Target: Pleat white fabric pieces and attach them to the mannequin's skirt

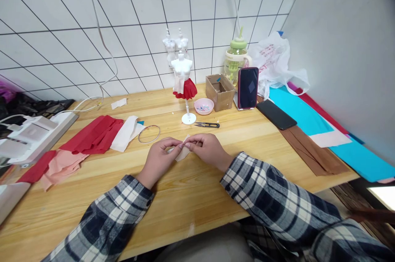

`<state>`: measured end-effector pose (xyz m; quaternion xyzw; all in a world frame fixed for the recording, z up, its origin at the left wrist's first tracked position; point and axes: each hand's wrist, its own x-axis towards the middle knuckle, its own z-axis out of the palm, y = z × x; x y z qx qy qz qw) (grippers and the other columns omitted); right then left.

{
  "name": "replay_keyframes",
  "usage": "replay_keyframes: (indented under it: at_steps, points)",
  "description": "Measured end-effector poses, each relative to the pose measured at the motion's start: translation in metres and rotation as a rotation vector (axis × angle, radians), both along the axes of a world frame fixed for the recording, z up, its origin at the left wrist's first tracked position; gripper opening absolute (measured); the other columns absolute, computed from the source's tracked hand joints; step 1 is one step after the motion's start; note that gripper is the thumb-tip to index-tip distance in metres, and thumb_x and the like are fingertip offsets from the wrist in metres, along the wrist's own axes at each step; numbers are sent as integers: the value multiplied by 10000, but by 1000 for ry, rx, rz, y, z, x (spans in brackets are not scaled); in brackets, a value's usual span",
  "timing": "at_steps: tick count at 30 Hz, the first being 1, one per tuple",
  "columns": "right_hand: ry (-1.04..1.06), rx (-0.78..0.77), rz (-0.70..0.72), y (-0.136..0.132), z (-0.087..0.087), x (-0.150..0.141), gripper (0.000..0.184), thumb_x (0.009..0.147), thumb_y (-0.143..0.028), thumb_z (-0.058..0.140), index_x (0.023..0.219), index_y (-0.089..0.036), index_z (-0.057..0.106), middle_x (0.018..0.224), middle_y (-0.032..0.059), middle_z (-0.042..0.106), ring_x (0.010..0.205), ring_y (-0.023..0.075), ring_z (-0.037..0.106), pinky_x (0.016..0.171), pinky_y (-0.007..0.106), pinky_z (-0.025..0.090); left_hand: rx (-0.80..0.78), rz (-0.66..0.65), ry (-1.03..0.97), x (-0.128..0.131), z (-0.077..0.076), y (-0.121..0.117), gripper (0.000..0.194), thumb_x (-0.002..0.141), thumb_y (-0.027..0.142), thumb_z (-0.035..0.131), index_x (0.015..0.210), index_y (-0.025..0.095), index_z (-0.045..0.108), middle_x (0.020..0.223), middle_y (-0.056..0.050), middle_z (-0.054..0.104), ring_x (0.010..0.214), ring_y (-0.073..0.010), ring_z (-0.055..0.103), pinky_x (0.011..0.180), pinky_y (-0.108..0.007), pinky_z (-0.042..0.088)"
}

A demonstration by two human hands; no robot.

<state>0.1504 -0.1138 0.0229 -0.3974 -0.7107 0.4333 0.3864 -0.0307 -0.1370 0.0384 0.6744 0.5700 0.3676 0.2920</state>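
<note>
Between my two hands, just above the wooden table, is a small piece of white fabric point(184, 153). My left hand point(162, 156) pinches it from the left with thumb and forefinger. From the other side my right hand point(207, 149) pinches it too, and the fingertips of both hands nearly meet. Beyond them stands a miniature white dress form point(182, 66) wearing a red pleated skirt point(186, 89) with a white cloth piece hanging over it. Thread snips point(208, 125) lie at the foot of its round base.
Behind are a pink bowl point(204, 106) of beads, a cardboard box point(220, 92), a propped phone point(247, 88) and a green-lidded bottle point(237, 58). Red cloth point(92, 134), a hoop point(149, 134) and a power strip point(43, 136) lie left; a black phone point(276, 114) and brown fabric point(311, 151) right.
</note>
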Motion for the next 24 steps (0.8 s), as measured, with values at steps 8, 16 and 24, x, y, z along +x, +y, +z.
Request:
replay_keyframes:
  at_steps: [8, 16, 24]
  points:
    - [-105, 257, -4, -7, 5, 0, 173, 894, -237, 619, 961, -220, 777, 840, 18, 743, 722, 127, 623, 682, 242, 430, -68, 28, -53, -3, -2, 3, 238, 739, 382, 631, 753, 176, 749, 790, -61, 755, 753, -211, 682, 721, -302, 532]
    - [-134, 275, -63, -4, 4, 2, 166, 896, -247, 611, 947, -223, 767, 865, 10, 753, 709, 128, 621, 690, 245, 435, -94, 14, -123, -2, -4, 3, 260, 760, 405, 661, 824, 179, 771, 860, -62, 772, 804, -216, 692, 761, -304, 548]
    - [-156, 243, -113, -5, 6, 1, 123, 834, -221, 651, 920, -224, 738, 778, -26, 721, 665, 112, 598, 665, 228, 426, -119, -28, -81, -3, -6, 3, 309, 819, 431, 623, 930, 187, 775, 938, -68, 772, 861, -219, 688, 843, -325, 531]
